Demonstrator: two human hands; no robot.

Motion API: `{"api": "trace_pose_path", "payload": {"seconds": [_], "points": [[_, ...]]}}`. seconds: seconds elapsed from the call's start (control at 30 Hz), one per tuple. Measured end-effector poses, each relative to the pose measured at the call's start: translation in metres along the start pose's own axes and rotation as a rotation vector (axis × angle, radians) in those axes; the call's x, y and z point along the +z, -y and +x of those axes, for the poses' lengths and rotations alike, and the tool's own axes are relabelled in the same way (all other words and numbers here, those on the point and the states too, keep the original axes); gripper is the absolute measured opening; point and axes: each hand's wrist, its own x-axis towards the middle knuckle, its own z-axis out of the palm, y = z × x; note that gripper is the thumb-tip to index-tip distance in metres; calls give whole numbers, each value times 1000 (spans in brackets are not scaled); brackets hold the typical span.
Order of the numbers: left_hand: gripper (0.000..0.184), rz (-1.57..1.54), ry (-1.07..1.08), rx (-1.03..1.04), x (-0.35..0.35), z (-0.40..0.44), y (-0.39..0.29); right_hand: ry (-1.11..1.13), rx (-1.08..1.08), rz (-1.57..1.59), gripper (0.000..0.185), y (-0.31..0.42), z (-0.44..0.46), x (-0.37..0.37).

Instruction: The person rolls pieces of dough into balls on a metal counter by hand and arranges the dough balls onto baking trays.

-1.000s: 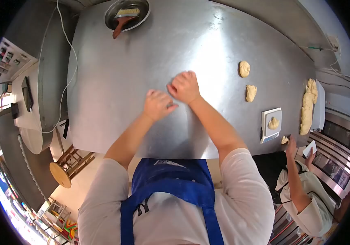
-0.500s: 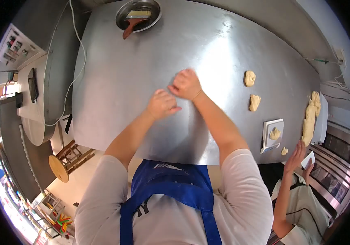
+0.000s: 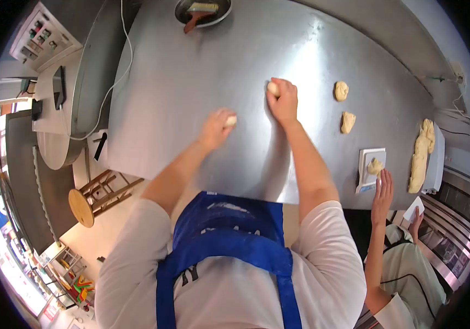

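My left hand (image 3: pixel 216 130) is curled around a small pale dough ball (image 3: pixel 230 120), which shows at its fingertips above the metal table (image 3: pixel 202 66). Farther forward, my right hand (image 3: pixel 284 101) has its fingers wrapped round a second dough ball (image 3: pixel 273 89). The hands are apart from each other. To the right of my right hand, two dough pieces lie on the table: a rounder one (image 3: pixel 341 91) and a rougher one (image 3: pixel 348 122).
A white scale (image 3: pixel 367 182) bears a dough lump (image 3: pixel 375 166), with a co-worker's hand (image 3: pixel 382 197) beside it. A long dough strip (image 3: pixel 418 164) lies at the right edge. A pan (image 3: pixel 226 15) with a brush (image 3: pixel 194 21) stands at the back left. A wooden stool (image 3: pixel 81 208) is left.
My hands have moved apart, the right one to the right, and a dough ball now shows in each. The co-worker's hand has moved to the scale. The camera view has shifted slightly.
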Motion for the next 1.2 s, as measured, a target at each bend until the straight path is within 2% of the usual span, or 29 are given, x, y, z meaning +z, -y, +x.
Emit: {"api": "trace_pose_path", "payload": {"seconds": [0.03,0.07,0.13,0.2,0.23,0.3,0.33,0.37,0.4,0.47,0.5,0.57,0.63,0.7,0.77,0.83,0.87,0.93,0.97,1.03,1.07,1.1,1.17,1.2], "points": [[37,-75,78,-16,-25,6,-3,42,88,109,36,3,-1,-17],[35,-151,152,-22,-46,9,-1,-8,113,148,35,10,-13,-35],[39,12,88,44,-80,-17,11,-120,127,128,34,15,-67,-70],[41,100,-63,-61,-82,-66,39,-218,179,86,32,23,-143,-84],[41,91,-51,-69,-74,-84,37,-259,241,103,27,37,-174,-85],[36,-248,-220,135,-54,-97,24,-114,18,158,24,56,-203,-74],[36,-250,-217,139,-45,-80,15,-47,-22,42,26,64,-192,-60],[36,-54,-81,270,-38,-54,3,24,-56,-71,29,72,-176,-46],[37,142,58,399,-32,-33,1,48,-177,-104,28,74,-152,-33],[36,138,1,364,-18,1,28,107,-471,-161,29,52,-90,-17],[34,131,-23,422,-21,16,38,164,-624,-184,31,37,-77,-22],[32,115,-59,494,-30,36,59,170,-578,-243,34,10,-46,-31],[30,106,-91,418,-42,38,73,123,-507,-274,34,-10,-37,-47],[31,121,-104,339,-60,26,74,103,-334,-173,31,-17,-56,-59],[32,129,-105,276,-67,1,66,-65,-149,-101,28,0,-86,-62],[30,53,-225,51,-58,-38,55,-53,-153,34,26,17,-111,-49],[30,53,-217,51,-52,-29,44,29,-250,179,28,24,-110,-34],[29,32,76,558,-43,-4,18,25,-415,10,30,41,-74,-8],[29,37,74,564,-40,12,28,-27,-527,-36,30,37,-46,2],[27,80,-42,517,-36,42,53,102,-688,-99,30,6,-8,-2],[27,81,-48,511,-38,46,61,143,-606,-147,27,-9,4,-7],[28,96,-88,482,-44,56,71,59,-612,-185,22,-19,16,-15],[28,112,-125,465,-59,61,82,137,-490,-104,19,-30,17,-35],[29,121,-223,334,-66,53,81,139,-490,-105,19,-27,9,-38]]}}
